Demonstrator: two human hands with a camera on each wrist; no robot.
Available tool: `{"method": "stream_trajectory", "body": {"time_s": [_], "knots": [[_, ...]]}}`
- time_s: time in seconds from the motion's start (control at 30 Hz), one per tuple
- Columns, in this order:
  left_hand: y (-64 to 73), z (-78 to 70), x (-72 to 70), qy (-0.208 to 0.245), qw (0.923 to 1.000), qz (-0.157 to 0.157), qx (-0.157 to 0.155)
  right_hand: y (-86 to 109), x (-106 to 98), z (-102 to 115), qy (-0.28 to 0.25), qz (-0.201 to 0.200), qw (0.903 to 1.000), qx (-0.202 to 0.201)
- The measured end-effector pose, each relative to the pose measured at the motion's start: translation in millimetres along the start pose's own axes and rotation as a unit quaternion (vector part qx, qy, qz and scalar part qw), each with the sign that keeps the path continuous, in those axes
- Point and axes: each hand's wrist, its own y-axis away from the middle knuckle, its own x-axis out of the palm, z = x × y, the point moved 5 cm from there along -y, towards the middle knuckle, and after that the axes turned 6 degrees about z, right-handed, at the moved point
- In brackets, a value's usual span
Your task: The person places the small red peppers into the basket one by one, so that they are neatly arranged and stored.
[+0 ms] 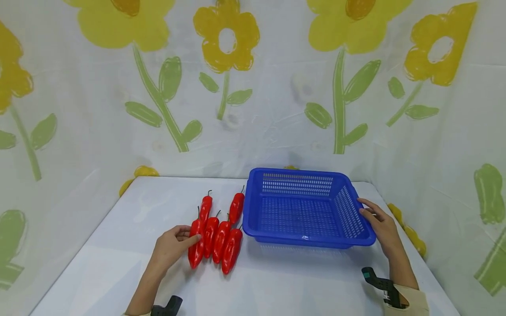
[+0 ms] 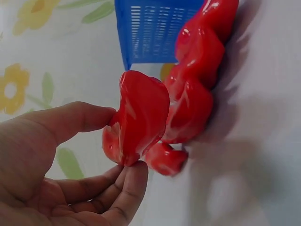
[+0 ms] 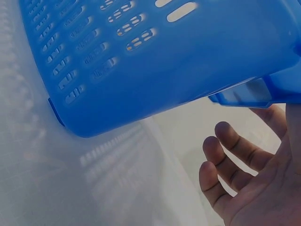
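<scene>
With thumb and fingers, my left hand [image 1: 171, 247] pinches the leftmost red chili pepper [image 1: 195, 253]. The left wrist view shows that red pepper [image 2: 143, 113] between thumb and fingertips, close up. Several more glossy red peppers [image 1: 231, 252] with dark stems lie side by side just right of it on the table. A blue perforated plastic basket [image 1: 304, 239] stands to their right, and no peppers are visible in it. My right hand [image 1: 382, 226] grips the basket's right rim. In the right wrist view, the other fingers [image 3: 214, 150] of this hand hang loosely below the rim.
The white table [image 1: 130, 219] extends around the peppers and basket. A flower-printed cloth [image 1: 269, 123] encloses the table at the back and sides. The basket's left rim is close to the nearest peppers.
</scene>
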Motion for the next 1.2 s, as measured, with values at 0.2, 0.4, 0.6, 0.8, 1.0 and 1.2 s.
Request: {"method": "stream_trajectory", "body": {"time_s": [0.2, 0.4, 0.6, 0.8, 1.0, 1.2], "knots": [[-0.9, -9.5, 0.7, 0.008, 0.9999, 0.004, 0.014, -0.3, -1, 0, -0.003, 0.003, 1.0000, -0.004], [-1.7, -21.7, 3.2, 0.023, 0.9993, 0.014, 0.026, -1.0, 0, -1, -0.005, 0.000, 1.0000, -0.005], [-4.3, -35.6, 6.4, 0.038, 0.9986, 0.020, 0.030, -0.3, 0, -1, 0.000, -0.004, 1.0000, -0.004], [-5.1, -51.0, 8.9, 0.060, 0.9974, 0.029, 0.027, -0.5, -1, 0, -0.001, 0.001, 1.0000, -0.010], [-10.0, -64.3, 12.7, 0.068, 0.9964, 0.035, 0.035, -0.2, 0, 1, 0.001, 0.002, 0.9999, -0.015], [-15.4, -80.3, 19.5, 0.084, 0.9942, 0.050, 0.044, 0.3, 0, 0, -0.003, -0.001, 1.0000, -0.007]]}}
